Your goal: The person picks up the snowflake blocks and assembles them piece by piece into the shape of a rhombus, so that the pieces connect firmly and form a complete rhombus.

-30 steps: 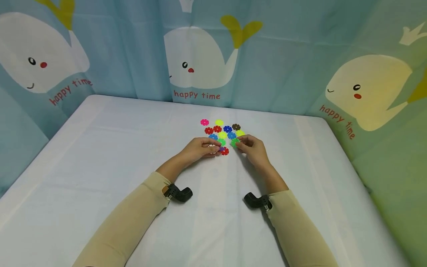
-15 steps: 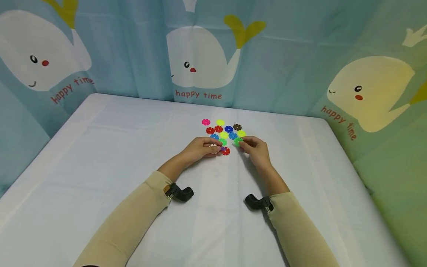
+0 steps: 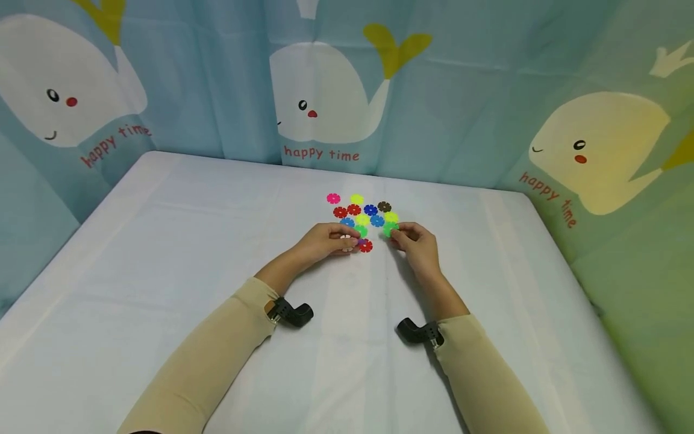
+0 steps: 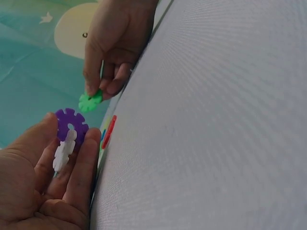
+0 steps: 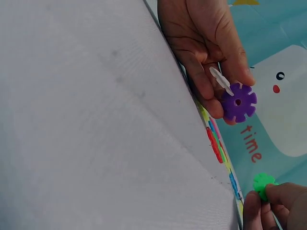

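My left hand pinches a purple notched disc between thumb and fingers. A white notched disc is slotted into its edge, standing crosswise to it, as both wrist views show. To the right, my right hand holds a green notched disc by its rim between thumb and fingertips. In the right wrist view this green disc is apart from the purple disc. Below and beside the left fingertips lies a red notched disc on the table.
Several more flower-shaped discs lie loose just beyond the hands, among them a pink disc, a dark blue disc and a brown disc. A white cloth covers the table. A whale-print curtain hangs behind it.
My right hand has drawn slightly to the right with the green disc, away from the left hand. The left hand stays in place with the purple and white discs.
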{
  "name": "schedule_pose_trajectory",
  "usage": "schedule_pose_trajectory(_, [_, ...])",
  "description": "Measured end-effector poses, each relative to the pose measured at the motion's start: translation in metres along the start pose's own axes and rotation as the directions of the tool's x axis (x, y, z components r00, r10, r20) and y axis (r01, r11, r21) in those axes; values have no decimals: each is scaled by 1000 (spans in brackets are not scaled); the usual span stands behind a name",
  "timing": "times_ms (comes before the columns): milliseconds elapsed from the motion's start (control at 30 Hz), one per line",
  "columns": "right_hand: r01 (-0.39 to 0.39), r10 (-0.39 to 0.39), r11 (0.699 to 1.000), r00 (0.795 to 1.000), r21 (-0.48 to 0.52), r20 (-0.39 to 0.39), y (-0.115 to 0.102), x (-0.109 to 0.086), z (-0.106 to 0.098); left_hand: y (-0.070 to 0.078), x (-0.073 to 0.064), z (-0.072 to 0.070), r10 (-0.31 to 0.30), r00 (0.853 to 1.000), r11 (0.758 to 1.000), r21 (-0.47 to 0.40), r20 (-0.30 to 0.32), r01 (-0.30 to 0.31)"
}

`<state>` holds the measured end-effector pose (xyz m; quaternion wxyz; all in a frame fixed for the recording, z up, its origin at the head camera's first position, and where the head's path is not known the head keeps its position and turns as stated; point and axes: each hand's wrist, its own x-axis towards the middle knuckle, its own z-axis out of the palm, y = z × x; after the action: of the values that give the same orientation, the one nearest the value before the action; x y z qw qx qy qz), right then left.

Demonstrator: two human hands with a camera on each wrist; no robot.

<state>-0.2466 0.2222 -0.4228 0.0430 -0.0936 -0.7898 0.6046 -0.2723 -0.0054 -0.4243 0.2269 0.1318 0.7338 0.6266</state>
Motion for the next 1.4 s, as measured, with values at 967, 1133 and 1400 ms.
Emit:
schedule_pose_trajectory(967, [25,-39,997,978,69,204,1,-18,3,-1,-3,0,18,1000,994,106,8,-19])
schedule_pose_trajectory(1133, [47,-62,996,970,73,233,2,-19,2,-1,-3,1,13,1000,994,110,11,-14])
schedule_pose_trajectory(1400, [79,-82,997,965,20,249,0,-20,3,0,-2,-1,19,1000,990,141,8,-20])
